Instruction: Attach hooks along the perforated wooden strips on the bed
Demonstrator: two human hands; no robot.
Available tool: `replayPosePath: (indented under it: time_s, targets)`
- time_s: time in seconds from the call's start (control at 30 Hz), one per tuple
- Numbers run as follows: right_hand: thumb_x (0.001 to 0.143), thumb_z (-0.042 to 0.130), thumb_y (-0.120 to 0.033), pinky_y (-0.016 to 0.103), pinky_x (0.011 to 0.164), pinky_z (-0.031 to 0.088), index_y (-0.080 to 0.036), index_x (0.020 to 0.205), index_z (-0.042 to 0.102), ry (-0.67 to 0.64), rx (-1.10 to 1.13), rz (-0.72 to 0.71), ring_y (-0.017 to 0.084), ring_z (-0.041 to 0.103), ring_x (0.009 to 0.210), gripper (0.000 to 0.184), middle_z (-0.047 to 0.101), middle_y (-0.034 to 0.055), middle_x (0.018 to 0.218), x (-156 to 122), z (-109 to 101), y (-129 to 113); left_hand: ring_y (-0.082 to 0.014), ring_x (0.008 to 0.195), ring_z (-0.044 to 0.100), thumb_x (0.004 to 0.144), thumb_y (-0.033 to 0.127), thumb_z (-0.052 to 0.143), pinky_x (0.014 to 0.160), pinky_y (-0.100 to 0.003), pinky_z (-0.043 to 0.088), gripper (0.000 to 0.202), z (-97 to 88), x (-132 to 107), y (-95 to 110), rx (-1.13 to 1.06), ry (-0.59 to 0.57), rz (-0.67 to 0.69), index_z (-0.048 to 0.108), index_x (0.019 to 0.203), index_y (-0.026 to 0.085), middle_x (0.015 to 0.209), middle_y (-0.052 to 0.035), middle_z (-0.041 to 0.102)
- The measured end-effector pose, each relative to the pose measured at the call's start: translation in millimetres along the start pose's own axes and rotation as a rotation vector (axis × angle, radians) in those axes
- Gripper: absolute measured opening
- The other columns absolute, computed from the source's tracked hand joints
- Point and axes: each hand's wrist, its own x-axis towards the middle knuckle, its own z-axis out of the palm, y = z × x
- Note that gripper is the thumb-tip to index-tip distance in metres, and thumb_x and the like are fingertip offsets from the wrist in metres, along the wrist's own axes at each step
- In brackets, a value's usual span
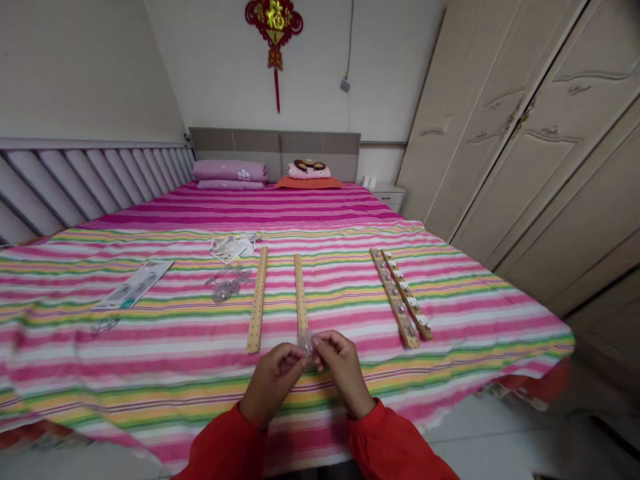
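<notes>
All eyes on the perforated wooden strip (299, 287): right at its near end, the left hand (274, 380) and right hand (341, 367) pinch 1 clear plastic piece (307, 344) between their fingertips. Whether that piece touches the wood, I can't tell!

Here's the danger, I'd say: thin, slick plastic could slip if either pinch loosens, or twist if the 2 hands pull unevenly. And the strip looks unfastened on the striped cloth (200, 380), so a sideways shove could skid it toward its twin strip (257, 300), near on its left. Farther left of it, a clear plastic heap (226, 288); well to its right, a strip with white fittings (407, 293).
</notes>
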Motion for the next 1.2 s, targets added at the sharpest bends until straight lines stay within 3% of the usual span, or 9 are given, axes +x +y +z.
replayPosePath:
  time_s: [0.17, 0.33, 0.43, 0.6, 0.87, 1.2]
  targets:
    - [0.065, 0.074, -0.041, 0.020, 0.041, 0.036, -0.014, 0.072, 0.066, -0.027, 0.036, 0.016, 0.008, 0.047, 0.039, 0.029, 0.058, -0.0032, 0.046, 15, -7, 0, -0.0140, 0.064, 0.059, 0.063, 0.047, 0.069, 0.062, -0.025, 0.046, 0.032, -8.5, 21, 3, -0.027, 0.131, -0.008, 0.063, 0.070, 0.016, 0.067, -0.0015, 0.066]
    - [0.059, 0.077, -0.036, 0.020, 0.040, 0.036, -0.013, 0.072, 0.067, -0.034, 0.053, 0.038, 0.008, 0.047, 0.039, 0.028, 0.057, -0.0042, 0.044, 40, -4, -5, -0.0122, 0.057, 0.057, 0.050, 0.043, 0.077, 0.056, -0.024, 0.044, 0.038, -11.3, 55, -7, -0.140, 0.082, -0.116, 0.063, 0.070, 0.014, 0.062, -0.0005, 0.064]
    - [0.055, 0.078, -0.032, 0.019, 0.040, 0.035, -0.014, 0.070, 0.066, 0.014, 0.062, 0.033, 0.008, 0.048, 0.040, 0.027, 0.059, -0.0041, 0.047, 58, 0, -4, -0.0104, 0.053, 0.055, 0.045, 0.038, 0.080, 0.054, -0.023, 0.043, 0.038, -10.4, 73, -11, -0.173, 0.123, -0.141, 0.062, 0.068, 0.014, 0.058, 0.0009, 0.062]
    - [0.055, 0.075, -0.033, 0.020, 0.038, 0.033, -0.014, 0.064, 0.065, 0.026, 0.040, 0.000, 0.008, 0.044, 0.038, 0.023, 0.056, -0.0048, 0.044, 89, 3, 16, -0.0097, 0.048, 0.052, 0.044, 0.034, 0.077, 0.052, -0.023, 0.041, 0.031, -10.9, 94, -20, -0.145, 0.176, -0.187, 0.061, 0.061, 0.015, 0.050, 0.0022, 0.059]
    - [0.058, 0.071, -0.032, 0.021, 0.037, 0.034, -0.014, 0.064, 0.067, 0.028, -0.051, 0.012, 0.008, 0.042, 0.037, 0.019, 0.054, -0.0051, 0.044, 110, 0, 45, -0.0111, 0.048, 0.053, 0.046, 0.034, 0.073, 0.052, -0.025, 0.042, 0.026, -10.6, 109, -55, -0.134, 0.258, -0.191, 0.062, 0.059, 0.014, 0.049, 0.0019, 0.058]
    - [0.058, 0.069, -0.032, 0.021, 0.038, 0.032, -0.015, 0.061, 0.067, 0.066, -0.058, 0.018, 0.008, 0.041, 0.038, 0.017, 0.052, -0.0051, 0.042, 115, -1, 58, -0.0128, 0.048, 0.054, 0.050, 0.031, 0.069, 0.052, -0.026, 0.042, 0.019, -8.7, 109, -61, -0.120, 0.276, -0.210, 0.060, 0.058, 0.016, 0.047, 0.0033, 0.056]
